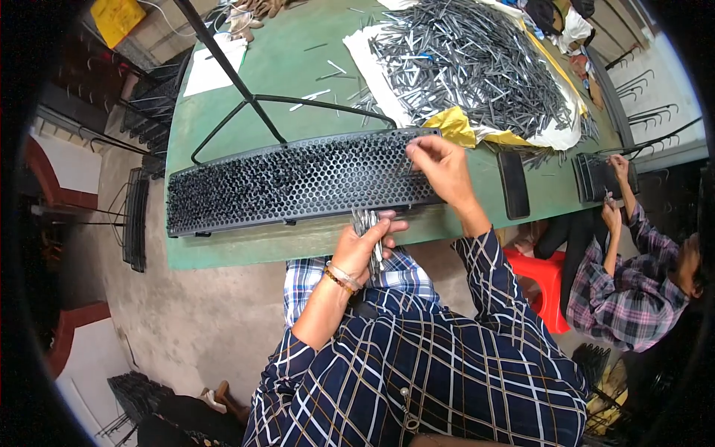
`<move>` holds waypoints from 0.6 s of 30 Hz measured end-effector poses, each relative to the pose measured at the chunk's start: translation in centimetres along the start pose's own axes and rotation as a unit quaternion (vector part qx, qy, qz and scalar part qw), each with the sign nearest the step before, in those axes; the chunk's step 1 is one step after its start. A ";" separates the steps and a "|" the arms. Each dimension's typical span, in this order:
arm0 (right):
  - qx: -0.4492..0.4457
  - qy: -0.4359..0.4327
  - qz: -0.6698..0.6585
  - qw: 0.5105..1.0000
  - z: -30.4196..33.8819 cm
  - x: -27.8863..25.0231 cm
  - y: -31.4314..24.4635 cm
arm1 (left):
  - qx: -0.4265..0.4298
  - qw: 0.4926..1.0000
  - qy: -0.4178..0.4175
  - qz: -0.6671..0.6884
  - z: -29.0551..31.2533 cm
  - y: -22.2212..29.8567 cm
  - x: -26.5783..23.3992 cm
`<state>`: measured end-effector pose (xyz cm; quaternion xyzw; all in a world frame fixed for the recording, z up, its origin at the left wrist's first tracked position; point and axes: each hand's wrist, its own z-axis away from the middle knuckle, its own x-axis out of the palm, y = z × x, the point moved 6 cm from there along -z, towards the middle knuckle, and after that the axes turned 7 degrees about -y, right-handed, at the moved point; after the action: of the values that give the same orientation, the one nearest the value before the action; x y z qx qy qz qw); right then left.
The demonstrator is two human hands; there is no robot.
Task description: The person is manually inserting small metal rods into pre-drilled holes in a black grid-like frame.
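Observation:
A long black panel full of round holes point(335, 179) lies across the table in front of me, with a black rod frame point(249, 100) rising behind it. Dark thin rods stand packed in the holes of its left part; the right part shows mostly bare holes. Below the panel's front edge, my left hand point(361, 244) is closed around a bunch of thin metal rods point(365, 221). My right hand point(445, 170) hovers over the panel's right end, thumb and fingers pinched on what looks like one thin metal rod, partly hidden by the fingertips.
A big heap of metal rods point(477, 67) rests on a white and yellow sack point(454, 123) at the back of the green table point(305, 63). A black phone point(512, 185) lies to the right. Further right, a co-worker's hands point(612, 212) work at another panel, beside a red stool point(538, 279).

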<state>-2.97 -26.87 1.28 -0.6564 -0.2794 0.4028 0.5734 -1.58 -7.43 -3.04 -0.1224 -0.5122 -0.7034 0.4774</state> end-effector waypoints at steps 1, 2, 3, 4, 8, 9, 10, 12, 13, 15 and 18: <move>-0.025 0.025 0.028 0.999 -0.5 -0.6 0.1 | -0.001 1.000 0.000 0.000 -0.1 -0.2 -0.1; -0.025 0.028 0.029 0.999 -1.0 -0.9 0.4 | -0.005 1.000 -0.005 0.002 -0.2 -0.3 0.0; -0.041 0.054 0.053 0.996 -1.3 -1.3 0.4 | -0.009 1.000 -0.011 0.003 -0.2 -0.4 0.2; -0.056 0.081 0.077 0.992 -1.3 -1.9 0.3 | -0.010 1.000 -0.014 0.002 -0.3 -0.4 0.3; -0.107 0.088 0.122 0.983 -1.5 -1.2 0.4 | -0.014 1.000 -0.007 0.008 0.0 -0.5 -0.2; -0.107 0.087 0.122 0.983 -1.5 -1.1 0.4 | -0.013 1.000 -0.005 0.007 0.0 -0.6 -0.4; -0.118 0.089 0.116 0.982 -1.5 -1.1 0.4 | -0.013 1.000 -0.005 0.007 0.0 -0.5 -0.4; -0.127 0.093 0.111 0.981 -1.3 -1.0 0.3 | -0.015 1.000 -0.004 0.023 0.1 -0.5 -0.4; -0.140 0.086 0.138 0.977 -1.2 -0.9 0.0 | -0.016 1.000 -0.004 0.023 0.1 -0.6 -0.5; -0.153 0.078 0.165 0.971 -1.0 -0.6 -0.4 | -0.013 0.999 -0.010 0.032 0.0 -0.6 -0.7; -0.168 0.079 0.159 0.970 -0.8 -0.4 -0.9 | -0.018 0.999 -0.007 0.040 0.1 -0.4 -0.4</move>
<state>-2.43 -27.46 2.26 -0.8089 -0.1888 0.3834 0.4038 -1.74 -7.06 -3.52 -0.1561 -0.4973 -0.6918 0.4997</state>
